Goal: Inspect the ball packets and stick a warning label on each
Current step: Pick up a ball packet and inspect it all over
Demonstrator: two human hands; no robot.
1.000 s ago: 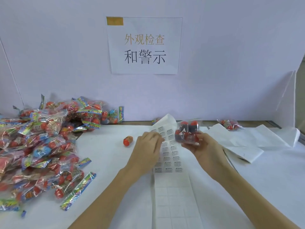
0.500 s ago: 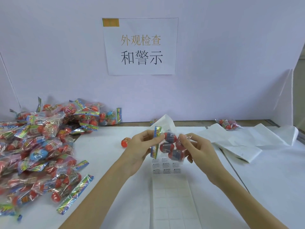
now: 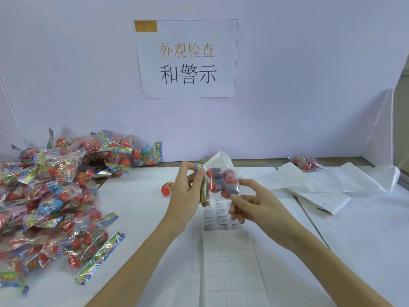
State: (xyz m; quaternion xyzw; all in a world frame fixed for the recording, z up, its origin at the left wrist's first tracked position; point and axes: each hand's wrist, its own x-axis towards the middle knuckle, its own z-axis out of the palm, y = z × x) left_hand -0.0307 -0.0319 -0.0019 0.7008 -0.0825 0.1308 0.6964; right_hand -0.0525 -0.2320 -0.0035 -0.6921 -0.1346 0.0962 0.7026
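Observation:
A clear ball packet (image 3: 219, 182) with red and dark balls and a colourful header strip is held up above the label sheet (image 3: 221, 216). My left hand (image 3: 188, 196) pinches its header strip on the left side. On the other side, my right hand (image 3: 254, 204) grips the packet's lower right edge between thumb and index finger, the other fingers curled underneath. The sheet lies flat on the white table, with a few rows of printed warning labels at its far end and bare backing squares nearer me. Whether a label is stuck on the packet cannot be seen.
A big pile of ball packets (image 3: 55, 196) fills the left of the table. One loose red ball (image 3: 167, 188) lies left of my hands. One packet (image 3: 306, 162) sits at the back right beside used white backing sheets (image 3: 321, 191). A white wall with a paper sign (image 3: 188, 58) stands behind.
My left hand left the label sheet and took the packet's header strip. The packet moved left from my right hand alone to between both hands, above the sheet.

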